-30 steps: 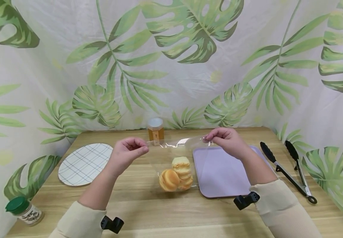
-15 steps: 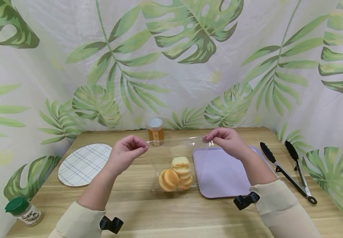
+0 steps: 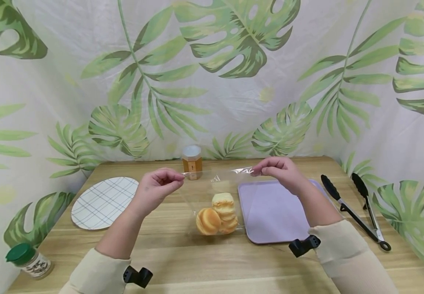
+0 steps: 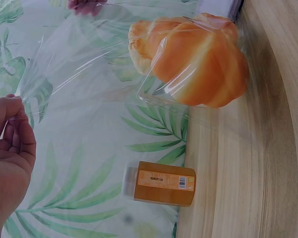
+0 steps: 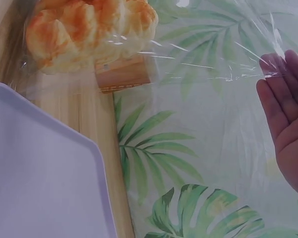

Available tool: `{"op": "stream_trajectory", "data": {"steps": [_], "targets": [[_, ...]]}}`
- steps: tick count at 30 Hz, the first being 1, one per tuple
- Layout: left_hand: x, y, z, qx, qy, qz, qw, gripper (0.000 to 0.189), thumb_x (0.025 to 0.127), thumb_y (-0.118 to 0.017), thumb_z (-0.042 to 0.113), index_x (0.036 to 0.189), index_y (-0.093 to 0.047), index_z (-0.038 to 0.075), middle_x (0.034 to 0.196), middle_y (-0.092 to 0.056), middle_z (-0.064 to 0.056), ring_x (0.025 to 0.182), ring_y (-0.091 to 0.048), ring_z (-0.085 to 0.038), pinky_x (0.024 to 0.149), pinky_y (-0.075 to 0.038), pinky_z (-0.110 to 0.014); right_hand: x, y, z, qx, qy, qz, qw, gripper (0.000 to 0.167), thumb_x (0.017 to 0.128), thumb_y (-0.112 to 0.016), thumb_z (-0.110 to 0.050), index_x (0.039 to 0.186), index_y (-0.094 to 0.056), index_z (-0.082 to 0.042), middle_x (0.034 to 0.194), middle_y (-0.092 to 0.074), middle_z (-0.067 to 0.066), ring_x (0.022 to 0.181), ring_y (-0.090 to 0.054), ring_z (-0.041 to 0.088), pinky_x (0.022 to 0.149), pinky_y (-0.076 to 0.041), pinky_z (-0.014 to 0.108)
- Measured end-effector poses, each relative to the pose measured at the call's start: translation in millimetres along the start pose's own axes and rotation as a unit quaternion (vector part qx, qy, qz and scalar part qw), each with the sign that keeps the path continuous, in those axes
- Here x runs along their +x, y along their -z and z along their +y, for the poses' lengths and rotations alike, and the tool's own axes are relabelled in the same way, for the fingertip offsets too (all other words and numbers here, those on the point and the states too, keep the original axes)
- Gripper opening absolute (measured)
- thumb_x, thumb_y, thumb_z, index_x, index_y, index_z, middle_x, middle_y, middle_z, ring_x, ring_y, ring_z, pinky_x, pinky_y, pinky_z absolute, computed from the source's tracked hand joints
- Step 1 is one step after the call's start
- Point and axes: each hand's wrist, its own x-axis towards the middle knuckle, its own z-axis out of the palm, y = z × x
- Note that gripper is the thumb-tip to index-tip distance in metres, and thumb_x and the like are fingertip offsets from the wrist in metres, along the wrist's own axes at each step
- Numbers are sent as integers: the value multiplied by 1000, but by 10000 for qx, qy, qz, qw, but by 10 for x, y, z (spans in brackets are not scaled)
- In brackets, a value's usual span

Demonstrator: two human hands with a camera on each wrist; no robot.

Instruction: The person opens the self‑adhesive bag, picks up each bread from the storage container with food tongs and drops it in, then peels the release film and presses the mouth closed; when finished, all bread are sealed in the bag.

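Note:
A clear plastic bag [image 3: 208, 196] is stretched by its top edge between both hands, over the middle of the table. Inside, at the bottom, are a round golden bun [image 3: 208, 221] and a longer ridged bread roll [image 3: 225, 212], side by side. My left hand [image 3: 156, 188] pinches the bag's upper left corner between thumb and fingers; the left wrist view shows the same pinch [image 4: 12, 134]. The upper right corner is pinched by my right hand [image 3: 281, 173], whose fingers [image 5: 275, 106] show behind the film in the right wrist view.
Behind the bag stands an amber jar with a pale lid [image 3: 192, 162]. A lilac tray [image 3: 276, 212] lies to the right, with black-tipped tongs [image 3: 358, 218] beyond it. On the left are a checked oval plate or mat [image 3: 105, 203] and a green-capped shaker [image 3: 29, 260].
Both hands stay nearly in place, still holding the bag. Its upper edge and the shine on the film shift slightly; the breads inside hardly move.

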Motion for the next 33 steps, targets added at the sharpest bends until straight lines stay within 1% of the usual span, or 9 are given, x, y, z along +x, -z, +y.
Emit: {"op": "stream_trajectory", "data": {"steps": [3, 6, 9, 12, 16, 22, 26, 30, 33], "targets": [[-1, 1, 7, 28, 47, -8, 10000, 11, 87, -68, -2, 96, -69, -9, 86, -68, 20, 72, -60, 1, 63, -52, -13, 13, -9, -18, -190, -306, 176, 9992, 10, 92, -63, -3, 96, -72, 0, 87, -74, -15, 87, -69, 4, 83, -56, 19], [-3, 2, 12, 52, 74, -21, 10000, 14, 87, -68, -2, 98, -67, -11, 86, -68, 20, 73, -60, 1, 63, -52, -13, 33, -35, -29, -487, -622, 407, 9960, 17, 86, -73, -7, 97, -70, 6, 84, -74, -13, 82, -69, 3, 77, -58, 19], [1, 4, 12, 29, 62, -28, 10000, 13, 87, -68, -1, 97, -68, -10, 86, -69, 19, 73, -61, 1, 64, -53, -14, 47, -60, -27, -517, -659, 573, 9948, 18, 84, -75, -5, 94, -67, 8, 82, -73, -11, 80, -69, 3, 75, -58, 19], [8, 0, 3, -122, -16, 40, 9999, 9, 87, -69, -1, 96, -67, -1, 84, -68, 14, 73, -60, -1, 63, -52, -14, 54, -82, -21, -300, -569, 660, 9957, 16, 84, -74, -1, 92, -60, 2, 82, -73, -12, 84, -70, 3, 77, -59, 20], [14, -32, -16, -566, -15, 237, 9981, 23, 87, -70, -2, 100, -62, 16, 84, -64, 8, 78, -60, -3, 67, -53, -15, 56, -116, -24, -133, -505, 759, 9957, 24, 85, -71, 3, 99, -53, -6, 82, -71, -16, 88, -70, 3, 79, -58, 20], [27, -162, -48, -1159, 515, 310, 9914, 29, 89, -65, -2, 109, -63, 19, 91, -67, 14, 90, -61, -2, 79, -54, -14, 57, -147, -19, -254, -419, 847, 9952, 30, 87, -71, 0, 113, -55, 0, 85, -70, -17, 91, -70, 5, 79, -58, 20], [37, -225, -76, -1236, 859, 231, 9883, 20, 90, -68, 5, 110, -69, 6, 90, -73, 17, 91, -68, -2, 85, -56, -17, 59, -152, -14, -292, -287, 783, 9961, 32, 87, -71, 0, 114, -55, 4, 88, -70, -13, 92, -70, 7, 79, -59, 20], [41, -244, -89, -1187, 777, 100, 9898, 19, 91, -66, 5, 107, -69, -6, 88, -75, 16, 87, -71, -3, 85, -58, -21, 75, -137, -75, -822, -280, 568, 9946, 36, 86, -71, 0, 119, -56, 3, 99, -70, 4, 91, -67, 8, 79, -58, 22], [43, -254, -91, -1371, 657, -11, 9884, 12, 92, -64, 2, 102, -72, 2, 89, -75, 14, 87, -71, -4, 85, -59, -23, 128, -157, -235, -1710, -410, 230, 9842, 43, 85, -75, -14, 123, -59, -5, 111, -68, 11, 102, -65, 18, 89, -57, 34]]}}
